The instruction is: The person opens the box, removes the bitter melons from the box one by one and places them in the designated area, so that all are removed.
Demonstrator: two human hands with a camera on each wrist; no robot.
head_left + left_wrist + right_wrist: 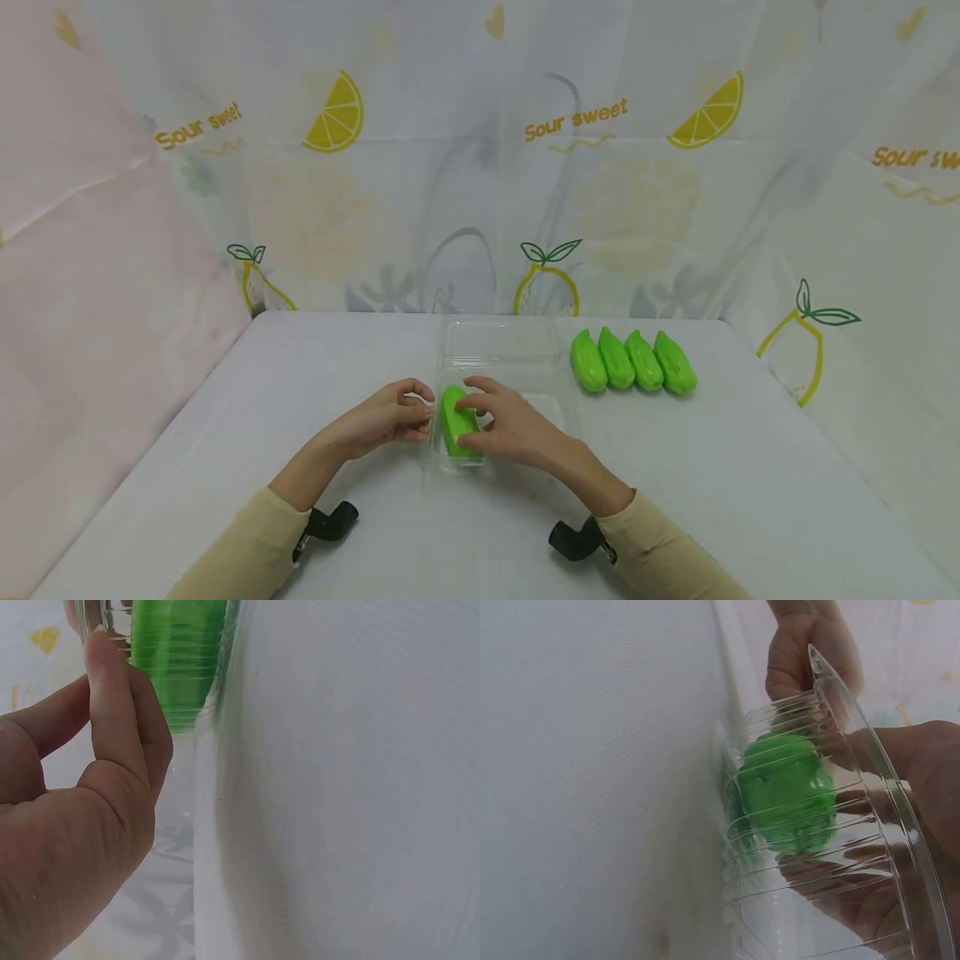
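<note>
A bright green, ridged vegetable (pixel 454 421) lies lengthwise in the left end of a clear plastic clamshell box (pixel 555 410). My left hand (pixel 390 419) is at the box's left edge; in the left wrist view its thumb and fingers (pixel 114 712) pinch the rim. Reaching over the box from the right, my right hand (pixel 517 429) has its fingers and thumb spread loosely over the vegetable, tips right at its surface. Through the ribbed box wall, the right wrist view shows the green vegetable (pixel 787 791) with the right fingers (pixel 855 900) around its upper side.
Several matching green vegetables (pixel 617 358) stand in a row on the white table (pixel 337 342), right of the box. The box's lid (pixel 498 340) lies folded back behind its base. A printed curtain (pixel 420 167) hangs behind the table.
</note>
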